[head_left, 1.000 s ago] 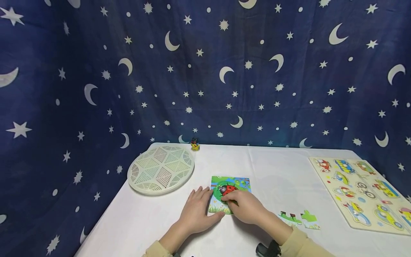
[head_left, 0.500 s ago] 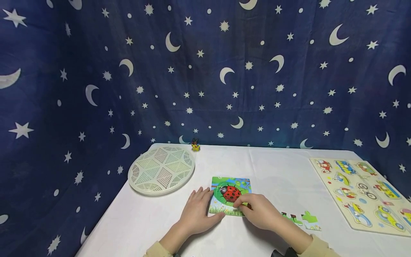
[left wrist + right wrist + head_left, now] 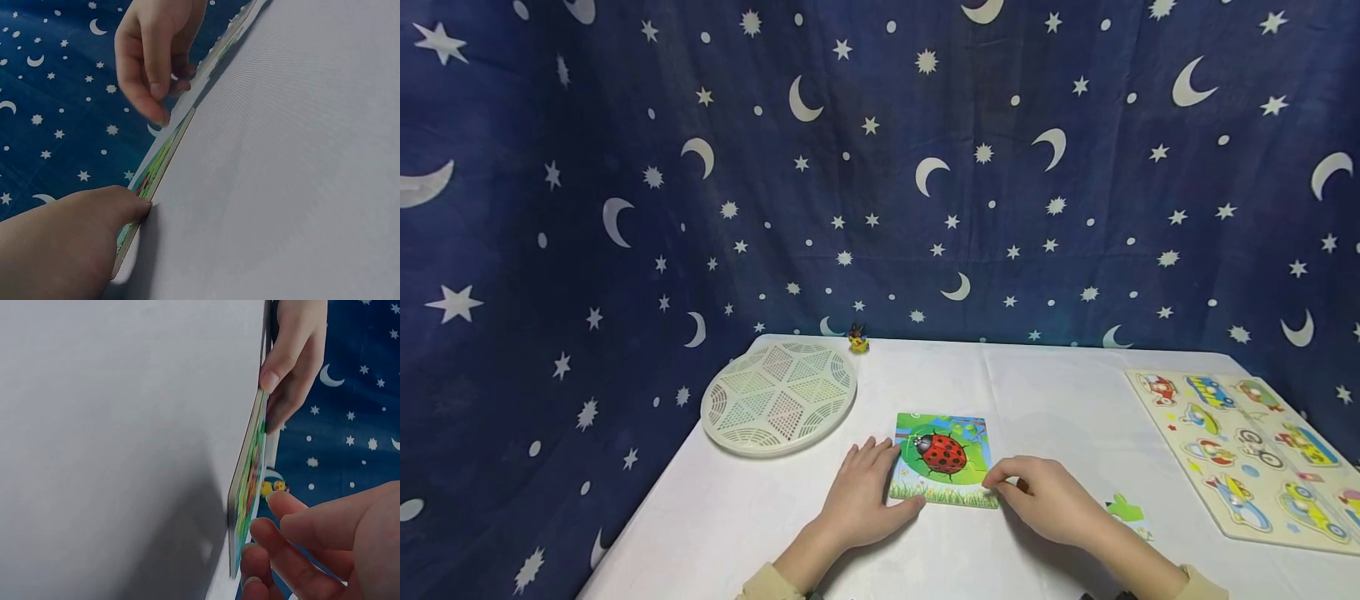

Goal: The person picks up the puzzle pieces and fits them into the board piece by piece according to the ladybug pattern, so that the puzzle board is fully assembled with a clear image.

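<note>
A square ladybug jigsaw puzzle (image 3: 944, 457) lies flat on the white table, its picture showing a red ladybug over grass. My left hand (image 3: 867, 492) rests along its left side, fingers extended at the left edge and thumb at the bottom edge. In the left wrist view that thumb (image 3: 134, 206) presses on the board's side. My right hand (image 3: 1041, 500) is at the puzzle's lower right corner, fingers bent loosely. The right wrist view shows its fingertips (image 3: 259, 528) close to the board's edge, with nothing between them.
Loose green puzzle pieces (image 3: 1123, 508) lie right of my right hand, partly hidden by the forearm. A wooden vehicle puzzle board (image 3: 1225, 500) is at the far right. A round pale perforated lid (image 3: 760, 442) lies at the left, with a small yellow figurine (image 3: 858, 340) at the back edge.
My right hand has slid right from over the ladybug to the puzzle's lower right corner, uncovering the picture. The left hand has stayed in place.
</note>
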`<control>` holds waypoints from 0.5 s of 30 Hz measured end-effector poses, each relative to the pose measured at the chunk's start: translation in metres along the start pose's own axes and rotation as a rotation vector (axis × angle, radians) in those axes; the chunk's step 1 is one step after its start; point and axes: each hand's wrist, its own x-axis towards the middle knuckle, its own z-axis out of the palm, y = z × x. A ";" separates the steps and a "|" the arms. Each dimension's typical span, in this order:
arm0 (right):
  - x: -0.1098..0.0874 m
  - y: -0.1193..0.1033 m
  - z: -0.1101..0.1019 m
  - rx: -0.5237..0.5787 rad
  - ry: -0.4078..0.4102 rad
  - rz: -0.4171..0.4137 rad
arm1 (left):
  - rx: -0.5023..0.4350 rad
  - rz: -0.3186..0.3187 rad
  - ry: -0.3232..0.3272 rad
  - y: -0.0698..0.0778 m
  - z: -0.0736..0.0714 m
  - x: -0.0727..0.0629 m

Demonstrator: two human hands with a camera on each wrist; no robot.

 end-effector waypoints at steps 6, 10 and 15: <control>-0.010 0.012 -0.011 -0.009 -0.004 0.064 | 0.005 0.004 0.006 0.000 0.000 0.001; -0.017 0.018 -0.018 0.010 -0.013 0.114 | 0.005 0.005 0.008 0.000 0.000 0.001; -0.023 0.024 -0.026 0.014 -0.016 0.161 | 0.002 0.001 0.008 0.001 0.000 0.001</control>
